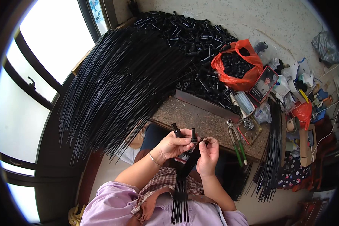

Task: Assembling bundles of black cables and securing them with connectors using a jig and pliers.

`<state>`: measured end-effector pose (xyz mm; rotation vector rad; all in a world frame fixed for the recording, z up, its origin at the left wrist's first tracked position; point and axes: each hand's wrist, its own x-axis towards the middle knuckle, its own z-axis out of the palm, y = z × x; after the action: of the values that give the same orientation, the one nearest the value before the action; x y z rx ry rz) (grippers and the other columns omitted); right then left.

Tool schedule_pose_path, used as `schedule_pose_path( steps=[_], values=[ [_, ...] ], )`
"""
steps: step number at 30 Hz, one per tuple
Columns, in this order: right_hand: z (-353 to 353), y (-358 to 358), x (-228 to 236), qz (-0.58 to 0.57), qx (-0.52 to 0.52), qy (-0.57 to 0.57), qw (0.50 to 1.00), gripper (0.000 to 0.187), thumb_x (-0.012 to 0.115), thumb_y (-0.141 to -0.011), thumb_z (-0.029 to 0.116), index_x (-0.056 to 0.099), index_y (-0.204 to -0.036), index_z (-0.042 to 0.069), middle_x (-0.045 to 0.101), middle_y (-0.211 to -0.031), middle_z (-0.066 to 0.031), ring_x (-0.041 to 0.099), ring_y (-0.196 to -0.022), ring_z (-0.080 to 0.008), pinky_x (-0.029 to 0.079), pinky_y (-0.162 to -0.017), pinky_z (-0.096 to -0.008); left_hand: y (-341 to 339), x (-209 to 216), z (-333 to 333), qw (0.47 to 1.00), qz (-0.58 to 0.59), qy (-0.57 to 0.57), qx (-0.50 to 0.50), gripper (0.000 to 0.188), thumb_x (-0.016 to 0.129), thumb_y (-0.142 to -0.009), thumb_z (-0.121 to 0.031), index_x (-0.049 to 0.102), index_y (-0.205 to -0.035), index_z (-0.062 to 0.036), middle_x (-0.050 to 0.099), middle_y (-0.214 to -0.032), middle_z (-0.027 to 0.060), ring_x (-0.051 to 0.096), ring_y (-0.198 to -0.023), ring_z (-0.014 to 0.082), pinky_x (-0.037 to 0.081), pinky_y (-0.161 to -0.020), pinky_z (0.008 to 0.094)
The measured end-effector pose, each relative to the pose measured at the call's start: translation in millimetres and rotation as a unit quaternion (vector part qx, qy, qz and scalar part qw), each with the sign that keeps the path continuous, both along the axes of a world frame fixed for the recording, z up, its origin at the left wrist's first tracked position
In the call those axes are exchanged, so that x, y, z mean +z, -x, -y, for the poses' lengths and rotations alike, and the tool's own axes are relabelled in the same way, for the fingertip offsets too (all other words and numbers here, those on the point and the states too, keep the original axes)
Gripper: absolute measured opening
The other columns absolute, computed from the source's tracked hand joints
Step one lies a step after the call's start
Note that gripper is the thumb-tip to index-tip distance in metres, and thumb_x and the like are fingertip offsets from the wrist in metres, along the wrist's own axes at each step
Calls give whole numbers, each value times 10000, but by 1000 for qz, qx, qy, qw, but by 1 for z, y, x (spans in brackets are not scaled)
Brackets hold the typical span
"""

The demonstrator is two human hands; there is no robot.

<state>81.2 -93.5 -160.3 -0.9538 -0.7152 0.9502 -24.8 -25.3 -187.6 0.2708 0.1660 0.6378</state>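
My left hand, raised over my lap, is closed on a black tubular piece that sticks up above the fingers. A second, smaller black tube stands upright at its fingertips. Close by on the right, my right hand is closed in a pinch beside a thin strand; what exactly it grips is too small to make out. Below both hands, a bundle of thin black rods lies along my lap, its ends toward me.
Long black rods fan over the table's left side. Behind lie loose black tubular parts and a red plastic bag of small black parts. Green-handled pincers, a phone and another rod bundle are at right.
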Motion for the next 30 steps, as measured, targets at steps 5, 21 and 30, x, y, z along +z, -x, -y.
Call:
schedule_pose_path(
  steps=[5, 21, 30],
  values=[
    [-5, 2, -2, -6, 28, -6, 1000, 149, 503, -740, 58, 411, -854, 33, 453, -813, -17, 425, -736, -71, 339, -692, -190, 0, 8, -7, 999, -33, -25, 24, 186, 516, -678, 40, 483, -861, 29, 522, -865, 152, 542, -695, 176, 468, -630, 243],
    [-18, 15, -7, -1, 34, 19, 999, 177, 514, -740, 78, 399, -865, 28, 448, -798, -12, 415, -721, -59, 335, -671, -173, 18, 0, -23, 994, -81, -63, 25, 219, 549, -654, 38, 482, -862, 19, 516, -862, 121, 531, -748, 176, 451, -678, 263],
    [-15, 17, -2, -1, 14, 7, 1000, 170, 509, -742, 65, 403, -870, 28, 466, -809, -21, 443, -737, -67, 362, -680, -183, 23, 30, -11, 815, -268, -482, 177, 269, 592, -642, -5, 510, -898, 6, 523, -804, 54, 505, -683, 106, 411, -628, 213]
  ],
)
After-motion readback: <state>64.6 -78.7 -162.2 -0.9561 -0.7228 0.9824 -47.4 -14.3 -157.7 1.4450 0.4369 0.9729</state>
